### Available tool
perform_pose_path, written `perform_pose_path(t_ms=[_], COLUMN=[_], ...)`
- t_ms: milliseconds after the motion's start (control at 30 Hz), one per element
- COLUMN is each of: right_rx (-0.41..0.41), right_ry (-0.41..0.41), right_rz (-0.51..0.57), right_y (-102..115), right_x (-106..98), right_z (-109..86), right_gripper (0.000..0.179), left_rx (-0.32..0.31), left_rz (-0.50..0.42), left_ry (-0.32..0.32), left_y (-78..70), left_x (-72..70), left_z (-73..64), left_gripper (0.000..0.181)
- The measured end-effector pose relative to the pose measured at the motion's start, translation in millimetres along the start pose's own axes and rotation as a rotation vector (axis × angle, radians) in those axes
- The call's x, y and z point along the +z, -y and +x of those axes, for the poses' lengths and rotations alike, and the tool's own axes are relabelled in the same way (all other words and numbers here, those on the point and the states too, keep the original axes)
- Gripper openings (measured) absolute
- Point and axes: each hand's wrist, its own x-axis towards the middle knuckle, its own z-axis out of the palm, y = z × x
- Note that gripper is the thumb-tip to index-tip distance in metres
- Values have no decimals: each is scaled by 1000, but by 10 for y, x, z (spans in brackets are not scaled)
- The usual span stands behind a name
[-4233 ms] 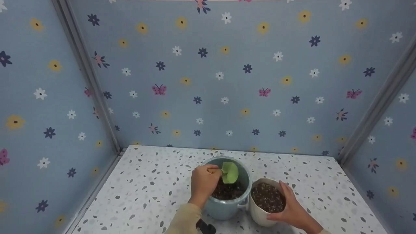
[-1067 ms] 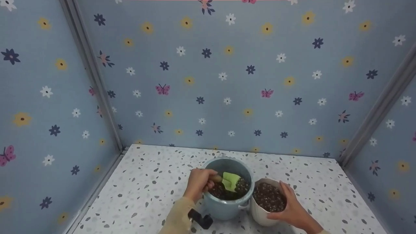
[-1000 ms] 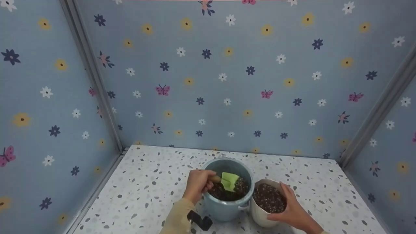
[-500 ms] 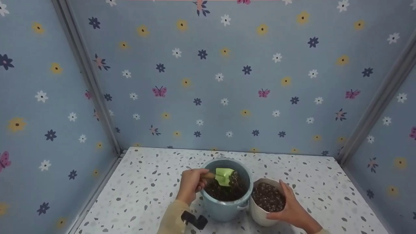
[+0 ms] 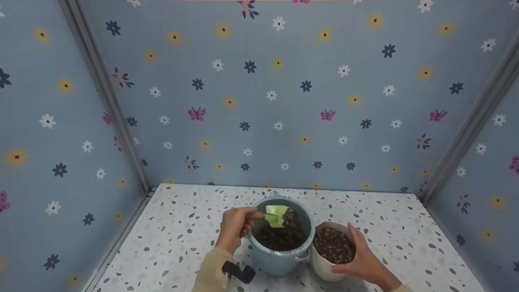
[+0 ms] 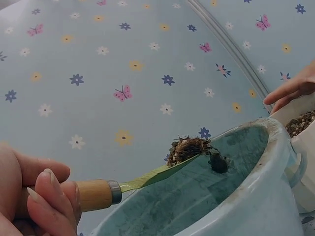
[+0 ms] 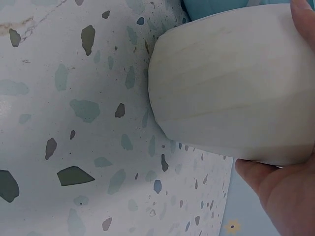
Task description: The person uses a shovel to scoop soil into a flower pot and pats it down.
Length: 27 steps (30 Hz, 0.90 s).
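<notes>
My left hand (image 5: 234, 227) grips the wooden handle of a small trowel (image 5: 275, 216) with a light green blade. In the left wrist view the blade carries a lump of dark soil (image 6: 189, 149), and a darker clump (image 6: 218, 163) shows just beyond its tip. The trowel is raised over the mouth of a blue pot (image 5: 279, 261) that has soil inside. To the right, my right hand (image 5: 367, 261) grips a white pot (image 5: 324, 269) filled with speckled soil, thumb on the near side and fingers on the far side.
The pots stand close together on a white speckled tabletop (image 5: 182, 235). Flower-patterned blue panels (image 5: 292, 101) rise behind and on both sides. A small handle (image 5: 302, 258) sticks out from the blue pot towards the white one. A black wrist mount (image 5: 239, 271) sits on the left sleeve.
The trowel has come up out of the blue pot's soil with a load on its blade, and my left hand has shifted left. The right hand has stayed on the white pot.
</notes>
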Motion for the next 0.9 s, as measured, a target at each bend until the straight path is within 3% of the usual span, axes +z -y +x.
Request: perform_pose_path(t_ms=[233, 467, 700, 900], right_rx=[17, -19, -49, -21], right_ry=[4, -3, -14, -24], right_rz=[-26, -18, -13, -15], right_y=[-23, -34, 8, 3], right_x=[-50, -56, -42, -16], right_z=[-8, -9, -15, -43], right_gripper=[130, 129, 132, 133], left_rx=[-36, -26, 7, 94], left_rz=[-30, -31, -52, 40], left_ry=[-8, 71, 108, 174], left_y=[-41, -113, -18, 145], left_x=[69, 244, 564, 902], left_z=[5, -47, -107, -162], left_gripper=[23, 26, 25, 18])
